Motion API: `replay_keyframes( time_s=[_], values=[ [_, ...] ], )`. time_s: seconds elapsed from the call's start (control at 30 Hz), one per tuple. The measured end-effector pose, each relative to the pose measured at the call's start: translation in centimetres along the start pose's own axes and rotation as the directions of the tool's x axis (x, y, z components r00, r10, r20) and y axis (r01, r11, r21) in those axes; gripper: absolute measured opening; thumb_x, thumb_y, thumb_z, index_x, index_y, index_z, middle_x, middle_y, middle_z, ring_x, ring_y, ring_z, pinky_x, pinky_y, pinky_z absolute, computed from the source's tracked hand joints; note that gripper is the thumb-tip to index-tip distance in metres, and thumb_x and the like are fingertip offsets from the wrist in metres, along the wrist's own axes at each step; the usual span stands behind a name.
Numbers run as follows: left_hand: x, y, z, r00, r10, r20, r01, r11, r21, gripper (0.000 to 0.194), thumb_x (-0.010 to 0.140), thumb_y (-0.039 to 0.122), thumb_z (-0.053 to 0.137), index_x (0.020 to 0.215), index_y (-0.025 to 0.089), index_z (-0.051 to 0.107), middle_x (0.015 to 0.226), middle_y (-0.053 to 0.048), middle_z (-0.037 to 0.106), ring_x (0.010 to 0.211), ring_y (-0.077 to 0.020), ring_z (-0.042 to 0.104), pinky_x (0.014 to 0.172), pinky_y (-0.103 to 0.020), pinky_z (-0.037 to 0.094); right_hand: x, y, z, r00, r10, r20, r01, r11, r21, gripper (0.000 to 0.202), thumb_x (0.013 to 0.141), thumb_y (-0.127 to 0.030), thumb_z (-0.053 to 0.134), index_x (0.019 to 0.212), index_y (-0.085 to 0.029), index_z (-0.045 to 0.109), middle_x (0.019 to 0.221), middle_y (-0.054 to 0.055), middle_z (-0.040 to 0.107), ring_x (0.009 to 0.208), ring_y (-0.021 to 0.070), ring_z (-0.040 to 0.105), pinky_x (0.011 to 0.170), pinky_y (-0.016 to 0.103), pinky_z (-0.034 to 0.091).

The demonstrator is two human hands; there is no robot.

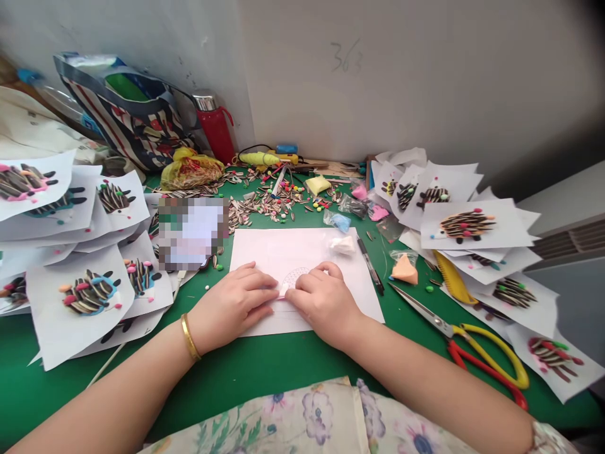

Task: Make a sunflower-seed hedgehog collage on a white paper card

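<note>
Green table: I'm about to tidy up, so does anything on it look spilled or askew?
Sunflower seeds lie scattered along the back of the green table, so they look spilled, though perhaps set out for use. The seed-decorated papers at the right overlap unevenly, looking askew.

A person's bare hands, left and right, meet nearly fingertip to fingertip over a white sheet, forearms angled in from either side, fingers curled.
</note>
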State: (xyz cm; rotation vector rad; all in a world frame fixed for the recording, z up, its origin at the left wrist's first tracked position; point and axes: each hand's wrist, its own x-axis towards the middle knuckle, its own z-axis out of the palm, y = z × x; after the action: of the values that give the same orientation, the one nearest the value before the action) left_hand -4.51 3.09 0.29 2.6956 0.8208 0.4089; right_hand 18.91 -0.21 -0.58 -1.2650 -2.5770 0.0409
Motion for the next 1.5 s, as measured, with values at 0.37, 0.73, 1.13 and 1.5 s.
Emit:
replay_keyframes(
  time_s=[0.37,0.73,1.13,1.5],
  values=[
    [-0.1,0.0,-0.1,1.000,0.004,0.017,-0.004,1.000,0.000,0.027,0.091,0.026,0.059,0.117,0.025,0.065,0.117,-0.006,0.066,0.108,-0.0221,0.060,0.114,-0.050,0.033,0.2,0.0,-0.5,1.000,0.007,-0.010,-0.007,1.000,-0.007,0.022,0.097,-0.023,0.048,0.087,-0.024,0.067,0.079,0.001,0.064,0.074,0.0144,0.046,0.083,0.037,0.022],
    [-0.2,0.1,0.0,0.998,0.050,0.044,-0.055,0.992,0.116,0.030,0.094,0.028,0.055,0.123,0.029,0.063,0.116,-0.005,0.064,0.105,-0.0216,0.058,0.113,-0.052,0.033,-0.1,1.1,-0.4,0.999,0.014,-0.029,-0.012,0.997,0.072,0.016,0.090,-0.021,0.057,0.082,-0.023,0.070,0.077,0.000,0.064,0.073,0.0138,0.047,0.081,0.036,0.022],
    [0.3,0.3,-0.1,0.996,0.069,0.061,-0.077,0.987,0.142,0.032,0.095,0.029,0.053,0.126,0.029,0.061,0.113,-0.007,0.062,0.101,-0.0234,0.056,0.108,-0.054,0.035,0.1,1.0,-0.7,0.999,0.011,-0.048,-0.008,0.999,0.047,0.017,0.092,-0.020,0.058,0.084,-0.025,0.072,0.076,-0.001,0.065,0.073,0.0134,0.047,0.085,0.037,0.021],
    [0.5,0.4,0.1,0.996,0.059,0.072,-0.069,0.988,0.139,0.034,0.094,0.032,0.053,0.128,0.026,0.059,0.115,-0.009,0.061,0.103,-0.0247,0.055,0.107,-0.054,0.037,0.0,1.1,-0.7,0.999,0.018,-0.037,-0.015,0.998,0.065,0.018,0.093,-0.022,0.057,0.084,-0.024,0.072,0.078,0.000,0.065,0.074,0.0137,0.048,0.084,0.037,0.021]
  ],
)
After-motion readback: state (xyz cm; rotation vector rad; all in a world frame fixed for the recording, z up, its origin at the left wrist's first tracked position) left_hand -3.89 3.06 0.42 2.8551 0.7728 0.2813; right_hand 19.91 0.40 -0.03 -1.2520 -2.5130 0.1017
